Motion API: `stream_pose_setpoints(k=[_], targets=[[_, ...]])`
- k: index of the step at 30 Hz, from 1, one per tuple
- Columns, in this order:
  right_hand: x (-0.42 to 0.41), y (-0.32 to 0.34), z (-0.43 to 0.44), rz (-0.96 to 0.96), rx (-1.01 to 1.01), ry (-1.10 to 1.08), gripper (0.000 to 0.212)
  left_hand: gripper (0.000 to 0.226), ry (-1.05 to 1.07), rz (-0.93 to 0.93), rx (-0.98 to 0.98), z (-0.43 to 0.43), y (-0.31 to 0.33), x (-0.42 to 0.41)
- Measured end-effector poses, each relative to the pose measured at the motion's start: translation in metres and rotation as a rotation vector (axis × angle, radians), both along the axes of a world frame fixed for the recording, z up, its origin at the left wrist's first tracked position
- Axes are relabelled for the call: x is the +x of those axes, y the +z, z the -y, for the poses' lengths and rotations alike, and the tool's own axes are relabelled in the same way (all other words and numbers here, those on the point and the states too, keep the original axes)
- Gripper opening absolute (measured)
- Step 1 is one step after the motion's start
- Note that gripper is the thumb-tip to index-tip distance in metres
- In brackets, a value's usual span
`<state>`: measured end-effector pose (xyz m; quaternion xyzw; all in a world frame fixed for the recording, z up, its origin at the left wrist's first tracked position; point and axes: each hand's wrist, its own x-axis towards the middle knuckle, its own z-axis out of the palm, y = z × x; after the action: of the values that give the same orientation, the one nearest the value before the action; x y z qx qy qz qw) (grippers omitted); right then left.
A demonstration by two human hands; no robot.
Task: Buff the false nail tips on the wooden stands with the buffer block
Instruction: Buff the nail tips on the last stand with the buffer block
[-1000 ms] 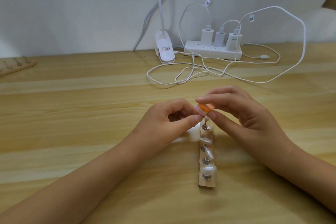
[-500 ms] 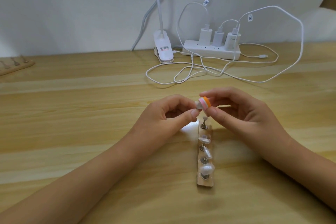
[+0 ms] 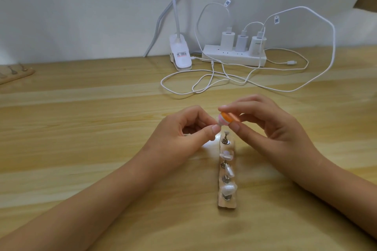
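Note:
A narrow wooden stand [image 3: 226, 203] lies lengthwise in front of me, with several metal pegs on it. Pearly white nail tips [image 3: 228, 188] sit on three of the pegs; the far peg [image 3: 225, 137] is bare. My right hand [image 3: 269, 128] pinches a small orange, pink and white buffer block [image 3: 287, 120] above the far end of the stand. My left hand [image 3: 183, 134] pinches something tiny between thumb and forefinger, right against the block's pink end; what it holds is hidden by the fingers.
A second wooden stand [image 3: 16, 74] with bare pegs lies at the far left. At the back stand a white clip lamp [image 3: 180, 55] and a power strip [image 3: 234, 57] with three chargers. White cables [image 3: 204, 85] loop over the wooden desk behind my hands.
The buffer block has shifted slightly in my right hand's fingers against the left fingertips. Both hands stay above the far end of the stand.

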<state>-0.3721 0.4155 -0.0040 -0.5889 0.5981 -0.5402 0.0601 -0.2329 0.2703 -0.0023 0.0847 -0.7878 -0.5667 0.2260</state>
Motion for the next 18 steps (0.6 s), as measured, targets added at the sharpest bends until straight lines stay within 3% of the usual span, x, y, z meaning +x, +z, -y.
stream_pose_setpoints(k=[11, 14, 18], targets=[[0.0003, 0.0009, -0.0002, 0.017, 0.005, 0.045, 0.024, 0.008, 0.003, 0.001, 0.001, -0.0005, 0.0006, 0.0], [-0.0042, 0.0023, 0.002, 0.16, 0.041, 0.007, 0.02, 0.008, -0.013, -0.018, 0.05, -0.0001, 0.0008, 0.0006], [-0.0022, 0.0085, 0.0, 0.399, -0.066, -0.007, 0.019, 0.007, -0.045, -0.047, 0.107, -0.0013, 0.0029, 0.0008]])
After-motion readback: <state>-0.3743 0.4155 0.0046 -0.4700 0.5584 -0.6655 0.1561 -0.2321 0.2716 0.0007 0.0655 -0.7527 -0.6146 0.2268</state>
